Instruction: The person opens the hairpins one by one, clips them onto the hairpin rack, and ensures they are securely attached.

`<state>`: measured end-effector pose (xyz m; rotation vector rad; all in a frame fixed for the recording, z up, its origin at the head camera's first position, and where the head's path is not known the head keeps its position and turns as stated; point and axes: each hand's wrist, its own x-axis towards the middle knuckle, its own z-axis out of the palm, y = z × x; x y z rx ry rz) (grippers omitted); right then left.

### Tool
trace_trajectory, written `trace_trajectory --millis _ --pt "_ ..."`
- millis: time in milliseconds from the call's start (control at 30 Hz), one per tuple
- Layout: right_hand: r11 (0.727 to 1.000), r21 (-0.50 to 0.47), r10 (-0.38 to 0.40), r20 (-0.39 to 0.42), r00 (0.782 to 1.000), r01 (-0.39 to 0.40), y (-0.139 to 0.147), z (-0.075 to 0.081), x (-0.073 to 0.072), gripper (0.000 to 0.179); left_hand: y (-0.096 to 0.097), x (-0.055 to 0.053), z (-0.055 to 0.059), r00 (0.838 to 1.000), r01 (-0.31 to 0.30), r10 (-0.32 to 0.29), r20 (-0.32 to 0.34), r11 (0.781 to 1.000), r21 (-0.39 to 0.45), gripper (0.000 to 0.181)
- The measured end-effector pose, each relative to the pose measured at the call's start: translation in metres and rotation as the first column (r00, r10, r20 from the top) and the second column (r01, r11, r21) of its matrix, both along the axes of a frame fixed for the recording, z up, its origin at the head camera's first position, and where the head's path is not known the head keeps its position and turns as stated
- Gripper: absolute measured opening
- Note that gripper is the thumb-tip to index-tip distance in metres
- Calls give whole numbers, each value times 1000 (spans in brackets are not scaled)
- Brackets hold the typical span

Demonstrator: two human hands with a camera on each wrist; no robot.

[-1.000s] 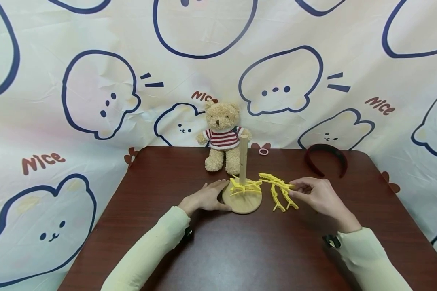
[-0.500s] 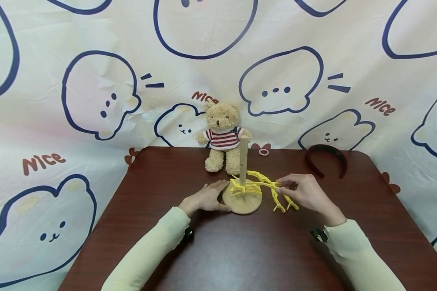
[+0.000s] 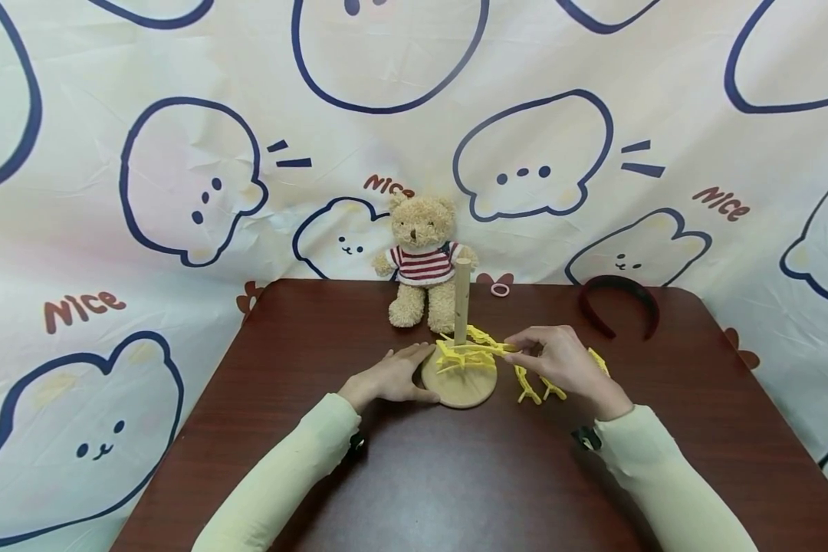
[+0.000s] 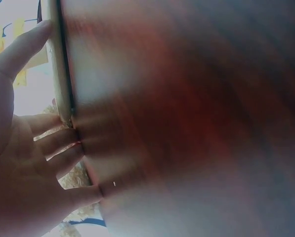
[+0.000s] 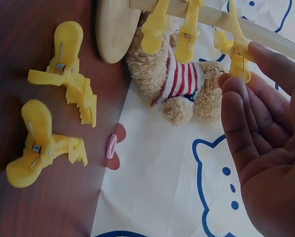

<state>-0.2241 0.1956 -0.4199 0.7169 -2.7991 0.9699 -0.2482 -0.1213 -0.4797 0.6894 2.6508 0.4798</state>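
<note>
On the table stands a wooden stand (image 3: 458,395) with a round base and an upright post. Several yellow hair clips (image 3: 465,359) sit low on its post. My left hand (image 3: 389,376) holds the base's left rim, its thumb in front and its fingers behind. My right hand (image 3: 559,360) pinches another yellow hair clip (image 5: 240,66) by its tail end, just right of the post. Its spread jaws reach toward the post at the height of the other clips. Two loose clips (image 5: 68,49) lie beside the base, partly hidden by the right hand in the head view.
A teddy bear (image 3: 422,264) in a striped shirt sits right behind the stand. A pink hair tie (image 3: 500,290) lies at the back edge. A dark red headband (image 3: 617,295) is at back right. More yellow (image 3: 599,360) shows beyond the right hand.
My right hand has moved left with the hair clip, bringing its jaws up to the post. The left hand has stayed on the base. Another yellow piece has become visible behind the right hand.
</note>
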Motion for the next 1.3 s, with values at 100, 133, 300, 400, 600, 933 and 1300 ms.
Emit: trace_trajectory --millis 100,133,300,400,600,933,1300 --pt "1000 -8 3 15 1000 -3 -3 1 -2 20 0 1 1 1000 -1 1 6 1000 6 102" --pt "1000 -9 6 21 1000 -6 -4 0 -2 20 0 1 1 1000 -2 1 7 1000 7 102" --pt "999 -34 24 51 998 -23 -9 0 -5 19 0 1 0 1000 -3 3 3 1000 5 102" --pt "999 -44 31 34 999 -30 -11 0 -6 19 0 1 0 1000 -2 2 3 1000 5 102" --pt "998 -41 36 -3 999 -37 -14 -2 -9 18 0 0 0 1000 -1 0 2 1000 5 102" --pt "997 -37 70 -1 998 -70 -19 -6 -12 20 1 2 -1 1000 -3 3 4 1000 -7 101" --pt "998 -15 61 1 998 -61 -21 -8 -15 25 2 1 -1 1000 -7 7 -4 1000 -21 101"
